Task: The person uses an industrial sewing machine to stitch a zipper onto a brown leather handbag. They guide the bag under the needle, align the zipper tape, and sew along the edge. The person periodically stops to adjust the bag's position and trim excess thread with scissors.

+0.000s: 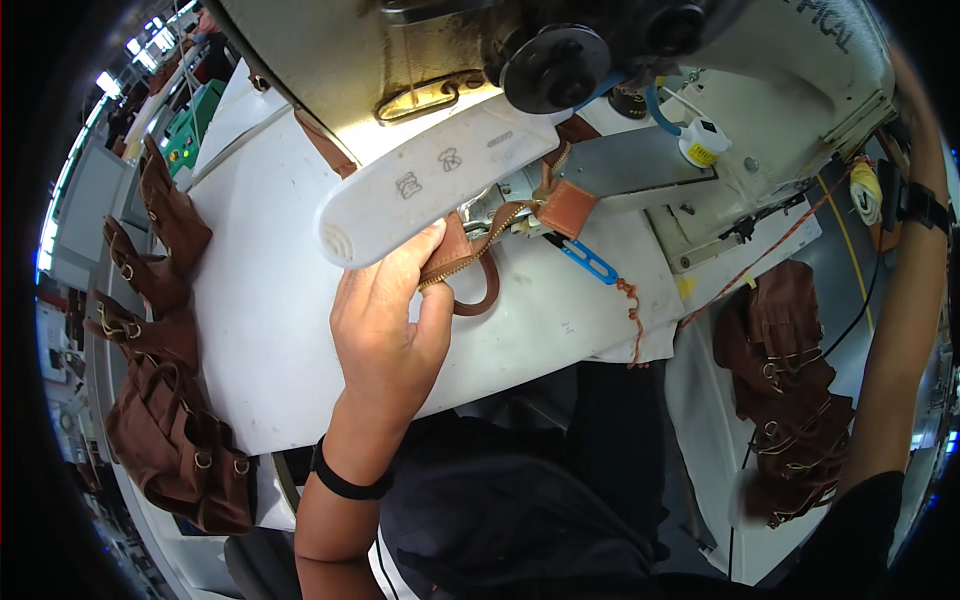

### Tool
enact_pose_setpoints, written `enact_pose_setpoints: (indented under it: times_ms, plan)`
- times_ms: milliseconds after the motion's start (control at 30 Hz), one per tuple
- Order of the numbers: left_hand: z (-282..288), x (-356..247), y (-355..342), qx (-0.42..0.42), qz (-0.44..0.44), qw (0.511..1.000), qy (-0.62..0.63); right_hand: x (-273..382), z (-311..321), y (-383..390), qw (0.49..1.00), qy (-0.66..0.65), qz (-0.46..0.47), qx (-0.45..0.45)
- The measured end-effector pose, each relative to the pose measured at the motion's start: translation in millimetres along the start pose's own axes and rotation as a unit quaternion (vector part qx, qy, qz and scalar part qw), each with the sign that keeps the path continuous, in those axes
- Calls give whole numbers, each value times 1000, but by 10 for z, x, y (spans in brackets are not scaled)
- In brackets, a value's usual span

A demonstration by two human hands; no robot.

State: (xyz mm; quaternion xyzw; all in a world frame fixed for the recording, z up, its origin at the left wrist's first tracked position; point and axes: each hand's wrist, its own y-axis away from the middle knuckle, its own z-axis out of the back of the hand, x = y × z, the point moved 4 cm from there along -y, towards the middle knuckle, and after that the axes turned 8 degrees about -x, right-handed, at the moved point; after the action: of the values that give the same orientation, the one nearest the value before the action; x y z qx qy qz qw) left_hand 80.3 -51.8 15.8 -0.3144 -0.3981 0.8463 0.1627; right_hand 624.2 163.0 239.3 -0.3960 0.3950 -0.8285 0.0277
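Note:
My left hand (395, 300) is closed on a brown leather piece with a brass-toothed zipper (505, 222); its thumb and fingers pinch the leather below the sewing machine's white plate-like cover (435, 170). A square leather tab (567, 208) sits at the zipper's other end, near the machine's needle area, which the cover partly hides. Under the zipper curves a rounded brown leather strap (482, 292). On the far right my right arm reaches up beside the sewing machine (780, 120); my right hand (908, 105) is dim at its edge, fingers hidden.
Several brown leather bags (185, 440) line the table's left edge. More brown leather bags (785, 400) are piled at the right. A blue slim tool (590, 262) with an orange cord lies on the white tabletop (540, 345). A white bottle (704, 143) stands by the machine.

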Motion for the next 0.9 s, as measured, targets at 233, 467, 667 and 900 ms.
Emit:
enact_pose_setpoints:
  times_ms: [233,467,667,900]
  plan:
    - [6,8,43,-6,7,1000,5,-137,23,63,999,-14,10,-40]
    - [-3,-5,88,-6,-8,1000,13,-492,48,353,966,-38,160,-197]
    - [101,-15,35,3,14,1000,1,-411,-49,544,964,42,66,-252]
    - [77,-4,56,-52,-88,994,-35,1370,-613,3095,958,-141,189,-162]
